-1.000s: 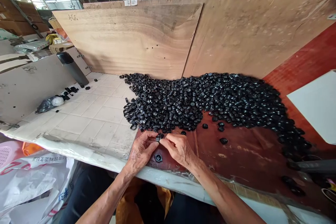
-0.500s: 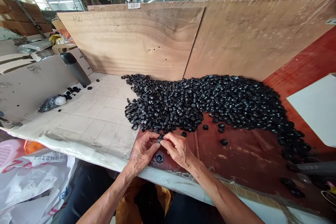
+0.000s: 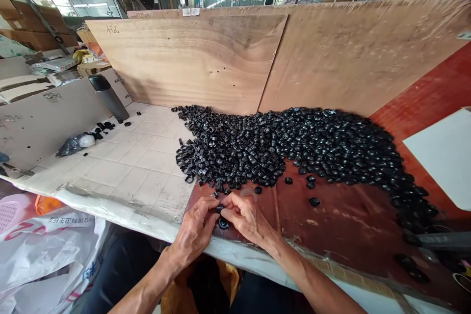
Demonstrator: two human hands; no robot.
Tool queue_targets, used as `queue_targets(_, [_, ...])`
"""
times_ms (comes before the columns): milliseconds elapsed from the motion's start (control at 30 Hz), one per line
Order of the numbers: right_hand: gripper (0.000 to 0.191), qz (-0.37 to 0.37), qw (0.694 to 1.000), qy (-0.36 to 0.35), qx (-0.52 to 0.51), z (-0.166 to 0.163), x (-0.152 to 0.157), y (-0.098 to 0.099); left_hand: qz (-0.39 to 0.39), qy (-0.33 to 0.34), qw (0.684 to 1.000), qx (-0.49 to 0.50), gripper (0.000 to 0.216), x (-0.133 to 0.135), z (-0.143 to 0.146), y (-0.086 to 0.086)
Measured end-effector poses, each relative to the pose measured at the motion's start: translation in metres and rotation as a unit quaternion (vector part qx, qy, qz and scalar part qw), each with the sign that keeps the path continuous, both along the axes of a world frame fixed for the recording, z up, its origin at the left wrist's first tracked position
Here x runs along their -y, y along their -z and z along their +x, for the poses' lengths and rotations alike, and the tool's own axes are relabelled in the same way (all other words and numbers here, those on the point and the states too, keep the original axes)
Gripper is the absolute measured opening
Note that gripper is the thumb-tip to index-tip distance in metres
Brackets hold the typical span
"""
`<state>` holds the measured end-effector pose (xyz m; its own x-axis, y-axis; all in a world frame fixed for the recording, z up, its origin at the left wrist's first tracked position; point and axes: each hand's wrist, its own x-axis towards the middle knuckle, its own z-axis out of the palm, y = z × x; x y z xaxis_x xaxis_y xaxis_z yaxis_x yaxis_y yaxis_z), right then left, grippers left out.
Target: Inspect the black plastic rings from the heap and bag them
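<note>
My left hand [image 3: 195, 228] and my right hand [image 3: 246, 217] meet at the near edge of the bench, fingertips pinched together on a small black ring part [image 3: 220, 208]. Just under the fingers another small black round part [image 3: 222, 224] lies on the red-brown board, partly hidden. A large heap of small black ring parts [image 3: 294, 147] spreads across the bench behind my hands, its near edge a short way beyond my fingertips. A few loose rings [image 3: 314, 201] lie to the right of my hands.
Plywood boards [image 3: 206, 59] stand upright behind the heap. A dark cylinder bottle [image 3: 109, 96], a small bag [image 3: 73, 144] and a few black bits sit at the left on the tiled sheet [image 3: 121, 171]. White plastic bags [image 3: 44, 250] lie below the bench edge. A white sheet [image 3: 445, 152] lies at the right.
Both hands have drawn back toward the bench edge with the black part still pinched between them, now over the lone round part. The view has tilted slightly.
</note>
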<state>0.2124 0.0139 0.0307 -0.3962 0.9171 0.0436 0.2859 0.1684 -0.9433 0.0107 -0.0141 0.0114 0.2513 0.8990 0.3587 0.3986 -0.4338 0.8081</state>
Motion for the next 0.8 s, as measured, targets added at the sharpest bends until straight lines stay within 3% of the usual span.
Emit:
queue_targets(100, [0.018,-0.014,0.999,-0.016,0.045,0.003,-0.003,0.0,0.018,0.031,0.995,-0.09,0.027,0.007,-0.01,-0.012])
queue_targets(200, [0.033,0.067,0.994,0.047,0.078,0.008,-0.011,0.008,-0.025,0.068,0.982,-0.176,0.013,0.005,-0.016,-0.023])
queue_targets(267, [0.018,0.15,0.98,0.105,0.084,0.011,-0.016,0.016,-0.054,0.036,0.982,-0.176,0.003,-0.003,-0.013,-0.024])
queue_targets(300, [0.008,0.187,0.971,0.121,0.087,0.012,-0.019,0.021,-0.063,0.0,0.985,-0.158,0.007,-0.01,-0.01,-0.021])
queue_targets(367, [0.022,0.24,0.958,0.12,0.099,0.014,-0.023,0.028,-0.051,-0.073,0.989,-0.119,0.009,-0.023,-0.003,-0.012])
queue_targets(433, [0.034,0.269,0.951,0.093,0.117,0.014,-0.025,0.033,-0.017,-0.094,0.989,-0.109,0.018,-0.036,0.003,-0.002])
queue_targets(567, [0.025,0.283,0.949,0.061,0.129,0.013,-0.027,0.036,0.001,-0.083,0.989,-0.119,0.014,-0.047,0.007,0.011])
queue_targets(700, [0.023,0.269,0.954,0.056,0.122,0.013,-0.026,0.034,-0.025,-0.094,0.99,-0.103,0.013,-0.044,0.006,0.004])
queue_targets(800, [0.025,0.247,0.958,0.065,0.134,0.014,-0.024,0.032,-0.023,-0.047,0.991,-0.126,0.019,-0.041,0.008,-0.004])
